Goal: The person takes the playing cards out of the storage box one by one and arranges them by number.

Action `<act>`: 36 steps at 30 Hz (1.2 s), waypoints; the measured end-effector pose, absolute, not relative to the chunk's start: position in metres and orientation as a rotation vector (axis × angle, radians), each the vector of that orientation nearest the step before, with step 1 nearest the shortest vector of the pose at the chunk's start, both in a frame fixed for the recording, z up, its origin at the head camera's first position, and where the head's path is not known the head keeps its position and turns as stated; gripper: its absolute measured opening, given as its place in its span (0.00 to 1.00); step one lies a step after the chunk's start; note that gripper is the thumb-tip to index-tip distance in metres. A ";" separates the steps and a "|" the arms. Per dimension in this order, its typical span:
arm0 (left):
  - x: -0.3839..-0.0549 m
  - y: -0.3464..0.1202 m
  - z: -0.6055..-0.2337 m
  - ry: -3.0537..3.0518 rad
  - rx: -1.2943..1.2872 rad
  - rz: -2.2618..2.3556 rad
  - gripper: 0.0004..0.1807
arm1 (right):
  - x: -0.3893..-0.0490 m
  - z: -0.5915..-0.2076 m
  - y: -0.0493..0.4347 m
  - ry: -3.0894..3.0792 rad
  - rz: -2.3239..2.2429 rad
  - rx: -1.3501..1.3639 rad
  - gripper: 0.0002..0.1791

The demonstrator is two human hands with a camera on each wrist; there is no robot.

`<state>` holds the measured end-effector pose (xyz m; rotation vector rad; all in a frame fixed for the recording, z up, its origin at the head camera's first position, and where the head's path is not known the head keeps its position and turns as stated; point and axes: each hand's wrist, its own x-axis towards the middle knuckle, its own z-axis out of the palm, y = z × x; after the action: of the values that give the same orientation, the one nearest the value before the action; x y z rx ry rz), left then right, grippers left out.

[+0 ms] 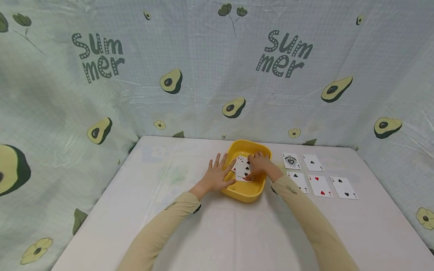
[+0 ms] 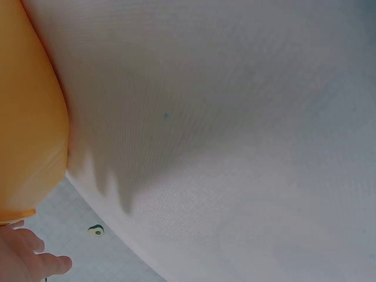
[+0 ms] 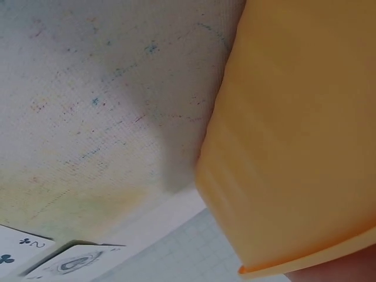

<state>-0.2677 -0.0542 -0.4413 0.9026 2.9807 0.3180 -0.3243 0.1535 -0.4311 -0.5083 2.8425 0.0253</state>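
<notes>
A yellow plastic basin (image 1: 246,197) stands toward the back of the table with several playing cards (image 1: 240,174) lying face up in it. My left hand (image 1: 214,177) has its fingers spread at the basin's left rim, fingertips overlapping it in the head view. My right hand (image 1: 260,166) reaches over the right rim, fingers bent and thumb low over the cards; I cannot tell whether it pinches one. In the left wrist view the left fingers (image 2: 51,263) show beside the basin's rim. The right wrist view shows mostly the basin's outer wall (image 3: 299,135).
Right of the basin, face-up cards lie in two rows: an ornate ace (image 1: 291,161) and a club card (image 1: 312,163) behind, then a two of clubs (image 1: 296,180), two of hearts (image 1: 320,186) and two of spades (image 1: 344,188). Avocado-print fabric (image 1: 203,49) hangs behind the white-covered table (image 1: 162,165).
</notes>
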 end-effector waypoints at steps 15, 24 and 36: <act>-0.271 -0.054 -0.444 2.994 0.911 0.274 0.39 | -0.313 -0.427 0.153 2.977 0.125 -0.629 0.50; -0.272 -0.054 -0.446 2.980 0.898 0.285 0.39 | -0.304 -0.417 0.159 3.040 0.101 -0.645 0.49; -0.271 -0.055 -0.446 2.983 0.914 0.320 0.39 | -0.288 -0.409 0.174 3.114 0.123 -0.714 0.47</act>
<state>-0.2711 -0.0546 -0.4461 0.9143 2.9830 0.3196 -0.2879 0.1740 -0.4094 -0.7145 3.1140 0.1227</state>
